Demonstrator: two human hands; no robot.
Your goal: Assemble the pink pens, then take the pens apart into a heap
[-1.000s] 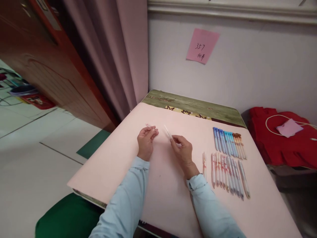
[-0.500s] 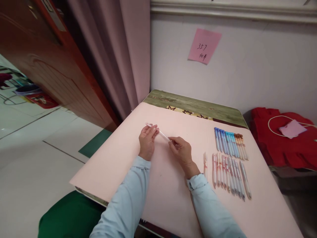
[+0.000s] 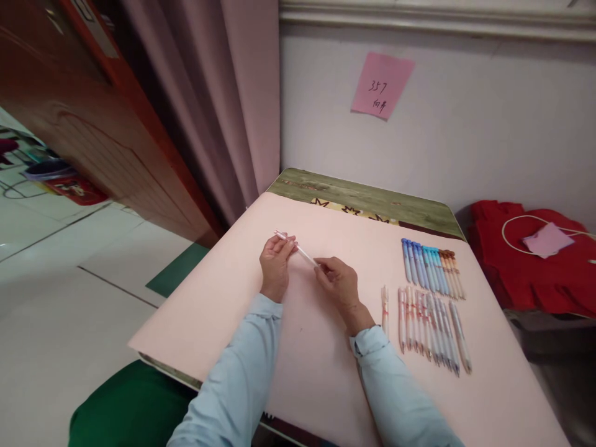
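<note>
A slim white pen [image 3: 306,254] is held between both hands above the pale pink table cover [image 3: 223,292]. My left hand [image 3: 275,264] is closed on its upper left part, with the pen's end sticking out past the fingers. My right hand [image 3: 341,282] pinches the lower right end, and the fingers hide that tip. Right of my right forearm a single pen with reddish marks [image 3: 385,307] lies apart. Beside it is a row of white and grey pens [image 3: 426,326]. Farther back lies a row of blue, light blue and brown-topped pens [image 3: 433,270].
A green wood-patterned table edge [image 3: 372,189] shows at the back, against a wall with a pink note [image 3: 382,85]. Red cloth [image 3: 493,267] lies on the right. A brown door [image 3: 125,130] and pink curtain [image 3: 246,81] stand left; a green seat [image 3: 133,403] is below.
The view has shifted very slightly. Both hands keep the same hold on the pen, and the pen rows lie as before.
</note>
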